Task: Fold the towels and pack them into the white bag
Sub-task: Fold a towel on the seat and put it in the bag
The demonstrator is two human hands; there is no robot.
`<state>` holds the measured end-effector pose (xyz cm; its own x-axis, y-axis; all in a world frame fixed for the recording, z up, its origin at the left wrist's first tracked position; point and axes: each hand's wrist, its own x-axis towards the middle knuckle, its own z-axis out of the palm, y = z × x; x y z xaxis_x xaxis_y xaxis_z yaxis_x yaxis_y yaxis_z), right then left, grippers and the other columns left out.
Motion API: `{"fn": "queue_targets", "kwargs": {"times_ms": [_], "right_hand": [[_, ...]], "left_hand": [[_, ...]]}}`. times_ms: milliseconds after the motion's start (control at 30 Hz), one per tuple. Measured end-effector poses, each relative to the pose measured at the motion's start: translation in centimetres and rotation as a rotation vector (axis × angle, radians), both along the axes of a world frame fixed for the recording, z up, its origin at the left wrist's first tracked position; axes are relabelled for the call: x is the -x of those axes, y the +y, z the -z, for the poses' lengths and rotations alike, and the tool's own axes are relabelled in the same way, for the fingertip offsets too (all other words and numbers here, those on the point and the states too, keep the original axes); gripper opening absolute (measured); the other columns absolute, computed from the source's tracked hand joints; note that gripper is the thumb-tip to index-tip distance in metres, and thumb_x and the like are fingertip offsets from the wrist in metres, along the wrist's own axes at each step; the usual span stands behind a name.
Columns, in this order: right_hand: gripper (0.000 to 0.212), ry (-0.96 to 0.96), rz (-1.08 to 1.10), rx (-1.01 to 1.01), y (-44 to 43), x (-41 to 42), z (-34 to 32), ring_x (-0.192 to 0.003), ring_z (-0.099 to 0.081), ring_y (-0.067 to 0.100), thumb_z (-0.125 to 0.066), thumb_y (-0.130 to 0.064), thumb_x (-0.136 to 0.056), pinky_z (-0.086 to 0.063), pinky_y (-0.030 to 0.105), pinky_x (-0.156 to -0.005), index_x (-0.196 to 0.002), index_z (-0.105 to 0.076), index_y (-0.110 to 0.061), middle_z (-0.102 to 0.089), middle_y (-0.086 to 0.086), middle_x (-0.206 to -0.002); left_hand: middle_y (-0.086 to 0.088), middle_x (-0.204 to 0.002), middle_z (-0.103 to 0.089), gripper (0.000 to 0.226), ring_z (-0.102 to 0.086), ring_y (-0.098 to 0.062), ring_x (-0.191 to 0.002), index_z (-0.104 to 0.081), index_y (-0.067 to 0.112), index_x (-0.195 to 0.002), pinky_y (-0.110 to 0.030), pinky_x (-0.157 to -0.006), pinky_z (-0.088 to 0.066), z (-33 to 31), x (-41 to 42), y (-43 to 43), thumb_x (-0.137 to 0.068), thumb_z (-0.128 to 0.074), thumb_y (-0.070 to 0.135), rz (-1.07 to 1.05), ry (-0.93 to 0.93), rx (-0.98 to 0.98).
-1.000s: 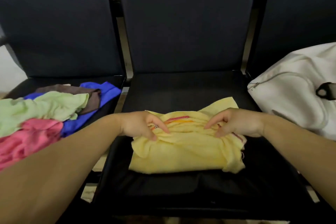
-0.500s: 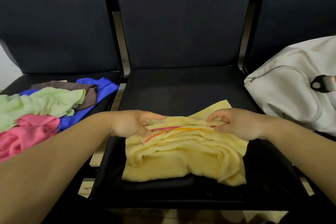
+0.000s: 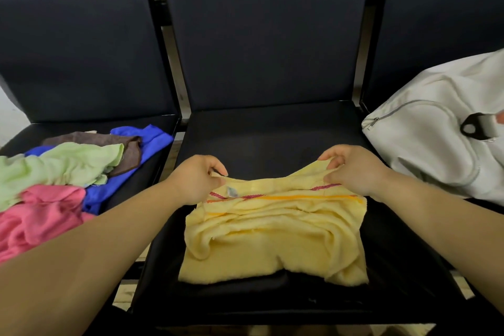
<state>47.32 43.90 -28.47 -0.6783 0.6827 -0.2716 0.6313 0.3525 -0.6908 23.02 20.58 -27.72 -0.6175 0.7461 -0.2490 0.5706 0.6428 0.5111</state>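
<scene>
A yellow towel (image 3: 272,240) lies rumpled on the middle chair seat (image 3: 272,134). The left hand (image 3: 195,181) pinches its far left corner and the right hand (image 3: 351,169) pinches its far right corner. A small tag beside the left hand is too blurred to read. The white bag (image 3: 425,145) on the right and the towel pile (image 3: 60,169) on the left are cut off at the edges.

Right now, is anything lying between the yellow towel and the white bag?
Nothing visible does. The yellow towel lies on the middle seat, pinched by the left hand and right hand; the white bag sits right of it, only bare cushion between. Its opening isn't visible.
</scene>
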Motion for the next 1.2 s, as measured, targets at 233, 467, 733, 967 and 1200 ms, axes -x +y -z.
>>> {"fn": "queue_targets", "kwargs": {"times_ms": [233,467,733,967,1200], "right_hand": [[0.042,-0.13,0.026,-0.11,1.9,0.7,0.9,-0.098,-0.064,0.014,-0.089,-0.017,-0.07,-0.05,0.025,-0.072,-0.104,-0.068,-0.03,-0.061,-0.006,-0.108],[0.036,-0.012,-0.157,-0.218,2.1,1.0,1.1,-0.091,-0.06,0.002,-0.077,-0.015,-0.081,-0.045,0.017,-0.072,-0.103,-0.066,-0.041,-0.062,-0.018,-0.102],[0.025,-0.138,-0.201,-0.254,3.7,0.6,1.8,-0.09,-0.058,0.003,-0.065,-0.018,-0.088,-0.044,0.02,-0.069,-0.105,-0.064,-0.036,-0.059,-0.018,-0.104],[0.014,-0.002,-0.047,-0.179,4.3,0.2,2.4,-0.09,-0.063,0.006,-0.066,-0.029,-0.094,-0.051,0.024,-0.075,-0.107,-0.064,-0.034,-0.067,-0.013,-0.1],[0.017,-0.019,0.016,-0.312,3.4,0.6,3.4,-0.086,-0.061,0.006,-0.063,-0.019,-0.092,-0.045,0.021,-0.067,-0.103,-0.064,-0.032,-0.067,-0.012,-0.098]], "left_hand": [[0.014,-0.095,-0.066,0.021,-0.063,-0.004,-0.085,-0.064,0.039,-0.093,-0.021,-0.068,-0.05,1.2,0.6,-0.1,-0.088,-0.074,0.021,0.058,0.107,0.086],[0.016,-0.093,-0.065,0.026,-0.064,-0.004,-0.085,-0.065,0.039,-0.098,-0.027,-0.076,-0.057,1.4,0.5,0.3,-0.088,-0.067,0.015,0.134,0.112,0.078],[0.014,-0.096,-0.064,0.027,-0.063,-0.005,-0.087,-0.058,0.036,-0.115,-0.033,-0.081,-0.057,1.3,1.6,0.4,-0.094,-0.064,0.021,0.2,0.198,0.178],[0.013,-0.096,-0.065,0.037,-0.064,-0.004,-0.088,-0.05,0.038,-0.117,-0.032,-0.079,-0.058,1.3,2.1,0.0,-0.091,-0.069,0.02,0.141,0.151,0.091],[0.012,-0.097,-0.064,0.038,-0.064,-0.006,-0.086,-0.05,0.036,-0.125,-0.029,-0.077,-0.056,1.0,2.7,0.0,-0.095,-0.061,0.015,0.167,0.147,0.101]]}}
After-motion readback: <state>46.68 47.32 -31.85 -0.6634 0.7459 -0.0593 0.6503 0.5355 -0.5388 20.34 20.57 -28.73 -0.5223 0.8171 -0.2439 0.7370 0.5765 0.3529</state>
